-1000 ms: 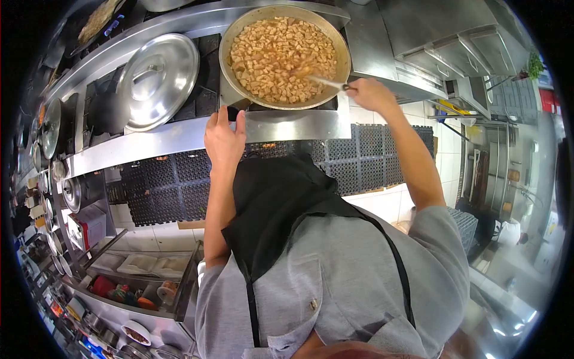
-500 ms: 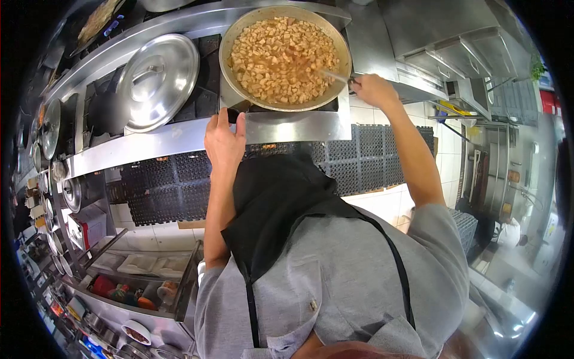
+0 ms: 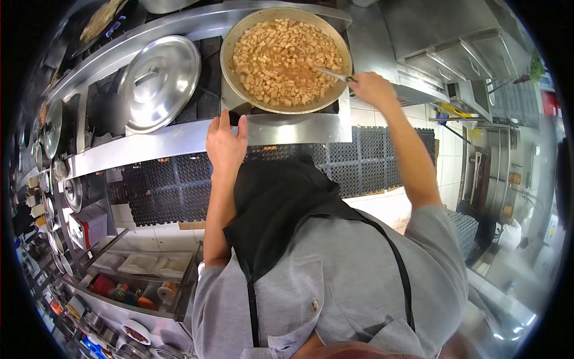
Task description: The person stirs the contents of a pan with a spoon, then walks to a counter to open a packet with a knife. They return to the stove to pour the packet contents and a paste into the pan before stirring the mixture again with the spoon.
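A large round pan [image 3: 227, 72] sits on the stove, full of small diced pieces in brownish sauce [image 3: 281, 57]. My left hand [image 3: 226, 142] is closed on the pan's black handle [image 3: 240, 112] at the stove's front edge. Over the pan's right rim, my right hand [image 3: 372, 90] grips a metal spoon [image 3: 332, 74] by its dark handle end. The spoon's head dips into the food and is hidden there.
Left of the pan, a big metal lid [image 3: 161, 82] lies on the burners. A steel ledge [image 3: 143, 145] runs along the stove front. Black perforated mats [image 3: 365, 158] cover the floor. Metal drawers [image 3: 445, 66] stand to the right.
My right hand has shifted very slightly left, and the spoon now shows more sharply. My left hand remains at the pan's handle.
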Available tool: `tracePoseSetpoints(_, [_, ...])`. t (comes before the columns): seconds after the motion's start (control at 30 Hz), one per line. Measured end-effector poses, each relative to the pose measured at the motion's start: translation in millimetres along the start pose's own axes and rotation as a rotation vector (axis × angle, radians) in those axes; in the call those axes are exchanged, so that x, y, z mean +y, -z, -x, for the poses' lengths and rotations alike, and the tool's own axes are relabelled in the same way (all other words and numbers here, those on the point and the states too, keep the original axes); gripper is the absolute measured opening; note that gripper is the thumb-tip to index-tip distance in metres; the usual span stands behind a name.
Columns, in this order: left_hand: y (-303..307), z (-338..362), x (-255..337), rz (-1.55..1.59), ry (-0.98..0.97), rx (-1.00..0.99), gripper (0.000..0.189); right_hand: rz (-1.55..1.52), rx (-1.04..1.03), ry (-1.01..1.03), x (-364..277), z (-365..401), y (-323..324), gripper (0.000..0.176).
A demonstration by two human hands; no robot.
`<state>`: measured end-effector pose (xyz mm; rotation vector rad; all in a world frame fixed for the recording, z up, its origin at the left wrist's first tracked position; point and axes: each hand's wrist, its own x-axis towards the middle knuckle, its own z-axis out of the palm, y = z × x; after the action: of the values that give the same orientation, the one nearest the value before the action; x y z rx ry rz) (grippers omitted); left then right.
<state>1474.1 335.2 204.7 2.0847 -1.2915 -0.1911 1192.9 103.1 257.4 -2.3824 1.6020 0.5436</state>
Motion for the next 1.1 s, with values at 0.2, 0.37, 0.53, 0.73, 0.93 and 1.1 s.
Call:
tracePoseSetpoints(0.2, [-2.9, -0.5, -1.1, -0.017, -0.066, 0.075, 0.031, -0.133, 0.034, 0.129, -34.9, -6.0, -36.3, 0.038])
tracePoseSetpoints(0.37, [-2.7, -0.6, -1.6, -0.014, -0.060, 0.066, 0.026, -0.029, -0.065, -0.022, 13.4, 29.6, 18.9, 0.038])
tracePoseSetpoints(0.53, [-2.7, 0.1, 0.4, -0.010, -0.013, -0.001, 0.033, -0.032, -0.009, -0.033, -22.4, -11.5, 1.7, 0.039])
tracePoseSetpoints(0.73, [-2.9, -0.9, 1.1, -0.015, 0.004, -0.001, 0.032, 0.007, -0.027, 0.153, -13.9, 17.7, -14.8, 0.039])
tracePoseSetpoints(0.93, [-0.9, -0.8, -0.5, 0.040, 0.019, -0.024, 0.033, 0.018, -0.021, 0.016, 8.1, 2.6, 2.3, 0.038])
tracePoseSetpoints(1.1, [-2.7, -1.0, 0.2, -0.005, 0.017, -0.017, 0.034, -0.146, -0.006, 0.102, -45.8, -10.4, -43.1, 0.039])
